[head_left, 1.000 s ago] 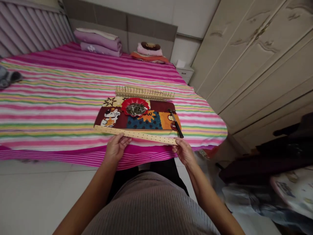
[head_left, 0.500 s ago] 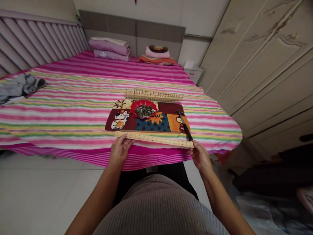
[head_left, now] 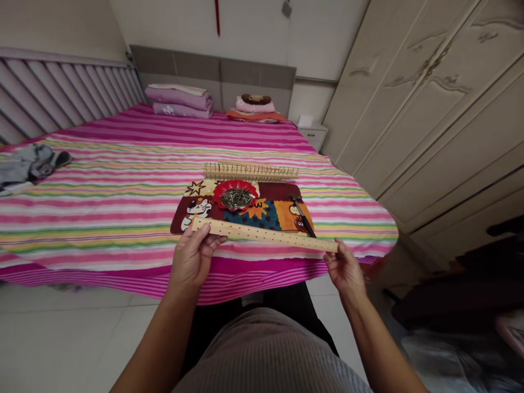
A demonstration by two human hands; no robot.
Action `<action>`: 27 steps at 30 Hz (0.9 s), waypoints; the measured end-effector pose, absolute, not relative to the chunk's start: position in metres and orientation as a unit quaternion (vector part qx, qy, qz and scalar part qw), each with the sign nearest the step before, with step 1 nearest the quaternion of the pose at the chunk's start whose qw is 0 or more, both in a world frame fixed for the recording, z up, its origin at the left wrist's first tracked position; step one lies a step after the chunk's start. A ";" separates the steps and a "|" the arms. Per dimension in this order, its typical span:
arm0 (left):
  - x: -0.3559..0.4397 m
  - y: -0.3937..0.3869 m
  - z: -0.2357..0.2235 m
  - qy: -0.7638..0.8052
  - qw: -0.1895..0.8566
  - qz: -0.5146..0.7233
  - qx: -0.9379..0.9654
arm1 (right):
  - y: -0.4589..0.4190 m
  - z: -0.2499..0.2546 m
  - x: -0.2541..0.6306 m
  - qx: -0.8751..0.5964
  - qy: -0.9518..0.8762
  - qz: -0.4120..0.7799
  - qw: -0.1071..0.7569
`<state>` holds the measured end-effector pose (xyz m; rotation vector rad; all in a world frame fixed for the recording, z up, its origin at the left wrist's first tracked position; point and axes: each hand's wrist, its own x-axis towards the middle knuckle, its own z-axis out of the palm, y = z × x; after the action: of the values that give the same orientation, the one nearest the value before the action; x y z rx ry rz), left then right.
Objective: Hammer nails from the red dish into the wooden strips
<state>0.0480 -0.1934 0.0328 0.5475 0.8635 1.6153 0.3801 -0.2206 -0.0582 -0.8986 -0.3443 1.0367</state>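
A long pale wooden strip (head_left: 266, 236) dotted with small holes is held across the near edge of the bed. My left hand (head_left: 191, 256) grips its left end and my right hand (head_left: 347, 268) pinches its right end. Just beyond it lies a colourful patchwork mat (head_left: 196, 210) bearing a red dish of nails (head_left: 235, 195) and a black-handled hammer (head_left: 303, 213). Behind the mat lies a second wooden strip (head_left: 250, 172) with a row of nails standing up from it.
The bed has a pink striped cover (head_left: 123, 180). Folded purple bedding (head_left: 178, 100) and a plush toy on pillows (head_left: 255, 105) sit at the headboard. Grey clothing (head_left: 28, 164) lies far left. A cream wardrobe (head_left: 434, 103) stands on the right, with dark bags (head_left: 462, 295) below it.
The wooden strip has come up off the mat's front edge and shifted to the right, both hands still on its ends. The view has tilted up slightly.
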 end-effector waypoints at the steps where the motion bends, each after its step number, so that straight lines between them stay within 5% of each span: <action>1: 0.049 -0.195 0.039 0.367 0.574 0.689 0.247 | -0.221 -0.057 0.381 -0.410 -0.158 0.479 0.760; 17: 0.053 -0.200 0.056 0.336 0.579 0.693 0.267 | -0.224 -0.033 0.379 -0.381 -0.078 0.467 0.794; 27: 0.047 -0.201 0.046 0.346 0.594 0.680 0.254 | -0.230 -0.046 0.380 -0.375 -0.223 0.392 0.809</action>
<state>0.0469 -0.2007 0.0460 0.5895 0.8046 1.5807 0.3805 -0.2296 -0.0465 -0.8024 -0.4775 0.8389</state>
